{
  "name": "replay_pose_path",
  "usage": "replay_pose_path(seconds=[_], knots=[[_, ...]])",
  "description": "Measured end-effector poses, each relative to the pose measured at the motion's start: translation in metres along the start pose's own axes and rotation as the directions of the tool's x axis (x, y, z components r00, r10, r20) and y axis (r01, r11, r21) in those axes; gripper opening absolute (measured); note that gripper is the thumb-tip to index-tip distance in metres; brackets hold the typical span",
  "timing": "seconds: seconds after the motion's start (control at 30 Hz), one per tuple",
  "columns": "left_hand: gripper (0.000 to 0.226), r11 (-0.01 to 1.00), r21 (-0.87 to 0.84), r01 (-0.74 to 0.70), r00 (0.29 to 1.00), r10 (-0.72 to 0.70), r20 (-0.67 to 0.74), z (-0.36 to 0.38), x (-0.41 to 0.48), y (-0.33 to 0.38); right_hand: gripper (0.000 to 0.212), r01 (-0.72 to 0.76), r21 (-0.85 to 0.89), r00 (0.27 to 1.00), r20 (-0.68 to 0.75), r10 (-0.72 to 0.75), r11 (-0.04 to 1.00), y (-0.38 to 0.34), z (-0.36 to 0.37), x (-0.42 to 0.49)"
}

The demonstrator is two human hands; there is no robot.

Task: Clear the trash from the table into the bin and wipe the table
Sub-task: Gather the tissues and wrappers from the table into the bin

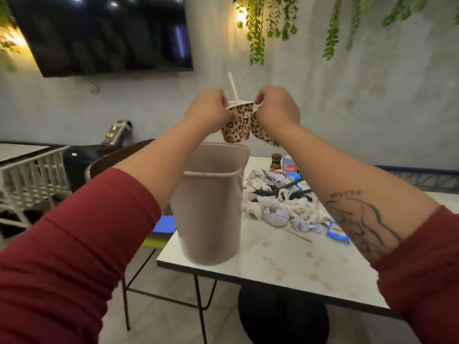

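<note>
Nearest, the white table (285,264) showed brownish stains (313,255) across its near edge, so wiping had not yet begun. Just beyond, a beige bin (208,219) stood on the table's left corner, mouth open and upward. Beside it lay the bulk of the trash: crumpled tissues (273,207), black plastic cutlery (285,186), a wooden stick (298,235) and a blue sachet (337,232).

Above the bin's far rim, the left hand (208,108) pinched the rim of an upright leopard-print paper cup (237,125) with a wooden stirrer (233,86) standing in it. The right hand (278,108) pinched a second leopard-print cup (260,131), tilted, its side touching the first. Both hands had their fingers curled round the cup rims.

Clearing looked to be in hand and early. Next, both cups would need to come over the opening before the fingers let go; I could not tell whether either held liquid.

Farther back stood a brown-capped bottle (276,162).
</note>
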State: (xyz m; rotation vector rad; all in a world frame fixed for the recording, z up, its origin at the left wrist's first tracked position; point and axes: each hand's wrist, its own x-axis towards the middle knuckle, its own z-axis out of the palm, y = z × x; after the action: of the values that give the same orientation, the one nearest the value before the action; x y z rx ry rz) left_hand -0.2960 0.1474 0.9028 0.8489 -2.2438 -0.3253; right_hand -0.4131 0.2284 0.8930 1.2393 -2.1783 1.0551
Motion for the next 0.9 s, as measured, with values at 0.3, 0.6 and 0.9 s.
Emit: replay_pose_path(seconds=[0.3, 0.6, 0.9], knots=[[0.025, 0.982, 0.134, 0.13, 0.972, -0.152, 0.177, -0.008, -0.02, -0.073, 0.035, 0.01, 0.041, 0.994, 0.109, -0.014, 0.999, -0.049, 0.051, -0.022], [0.029, 0.958, 0.259, 0.123, 0.903, -0.217, 0.37, 0.014, -0.032, -0.091, 0.038, -0.066, 0.121, 0.963, 0.267, 0.031, 0.991, -0.048, 0.076, -0.03], [0.03, 0.97, 0.19, 0.154, 0.905, -0.215, 0.368, 0.023, -0.026, -0.082, 0.036, -0.093, -0.004, 0.954, 0.285, 0.09, 0.996, -0.025, 0.068, -0.028]])
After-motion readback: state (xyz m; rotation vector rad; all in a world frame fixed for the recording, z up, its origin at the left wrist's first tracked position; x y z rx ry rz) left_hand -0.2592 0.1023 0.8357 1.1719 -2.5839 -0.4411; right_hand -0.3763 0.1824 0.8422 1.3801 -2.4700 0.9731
